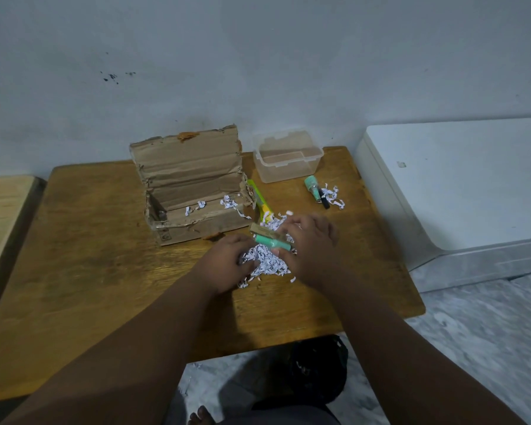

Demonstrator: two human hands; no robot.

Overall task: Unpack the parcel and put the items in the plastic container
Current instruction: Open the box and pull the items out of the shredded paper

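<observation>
An open cardboard parcel stands at the back of the wooden table, its lid up, a few paper shreds inside. A pile of white shredded paper lies in front of it. My left hand rests on the pile's left side, fingers curled into the shreds. My right hand grips a mint-green tube and a tan stick-shaped item above the pile. The clear plastic container stands lidless at the back right, with nothing seen inside.
A green-and-yellow utility knife lies beside the parcel. A mint-green bottle, a black pen-like item and more shreds lie in front of the container. A white appliance stands to the right. A black bag sits on the floor.
</observation>
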